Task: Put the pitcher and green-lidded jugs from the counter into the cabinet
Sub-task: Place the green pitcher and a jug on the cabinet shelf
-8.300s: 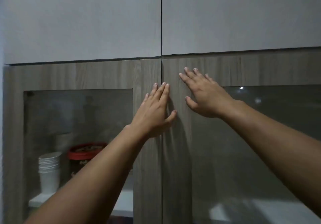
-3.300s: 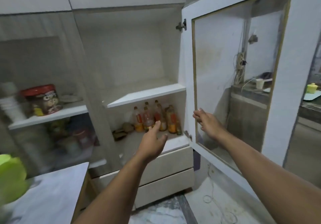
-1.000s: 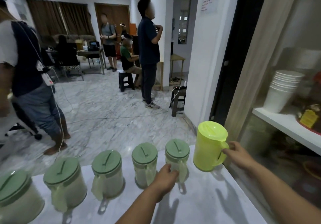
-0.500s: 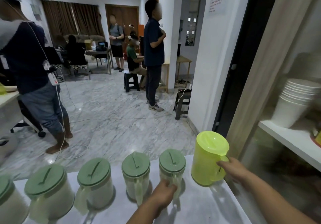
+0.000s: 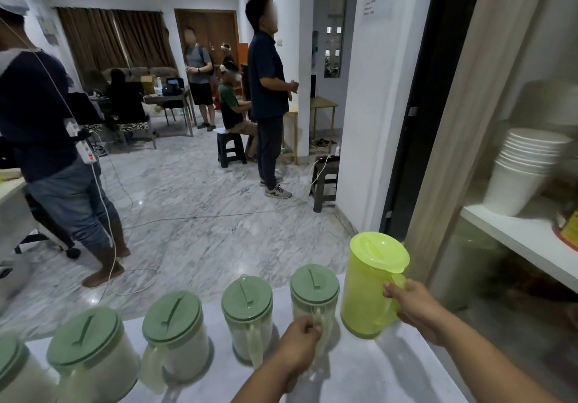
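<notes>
A lime-yellow pitcher point(image 5: 369, 290) stands at the right end of a row on the white counter point(image 5: 359, 371). My right hand point(image 5: 416, 308) is closed around its handle. Left of it stands a clear jug with a green lid point(image 5: 314, 293), and my left hand point(image 5: 300, 340) grips that jug's handle. Several more green-lidded jugs continue leftward, among them jug point(image 5: 247, 312), jug point(image 5: 175, 327) and jug point(image 5: 87, 352). All stand upright on the counter. The cabinet point(image 5: 469, 121) is at the right, seen through its glass front.
Behind the glass, a white shelf point(image 5: 516, 236) holds a stack of white paper cups point(image 5: 525, 168). Beyond the counter lies a marble floor with cables, stools and several people; one person point(image 5: 47, 136) stands close at the left.
Earlier I opened the cabinet doors, then turned to the counter. Over the last second both hands closed on the handles; the pitcher and jug stay on the counter.
</notes>
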